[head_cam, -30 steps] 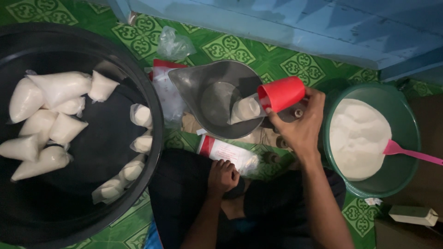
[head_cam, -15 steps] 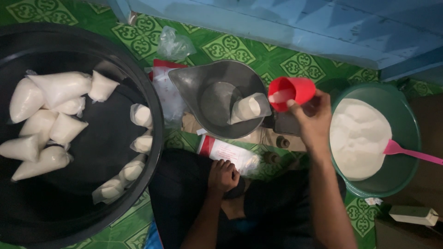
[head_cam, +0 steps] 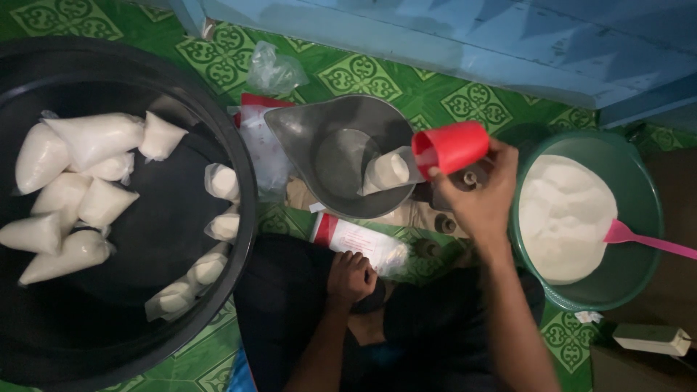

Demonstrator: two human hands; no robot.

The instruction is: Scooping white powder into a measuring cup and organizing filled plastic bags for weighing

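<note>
Right hand (head_cam: pixel 475 199), fingers grasping a red cup (head_cam: pixel 450 147) tipped sideways over a small filled bag (head_cam: pixel 387 170) in the grey scale pan (head_cam: pixel 337 163). Left hand (head_cam: pixel 351 276) clenched, resting on the lap.

My right hand (head_cam: pixel 475 196) is raised out in front, forearm running up from the lower edge, wrist bent and fingers wrapped tight in a grip. My left hand (head_cam: pixel 350 276) sits low and close to me, curled into a loose fist, knuckles up.
</note>
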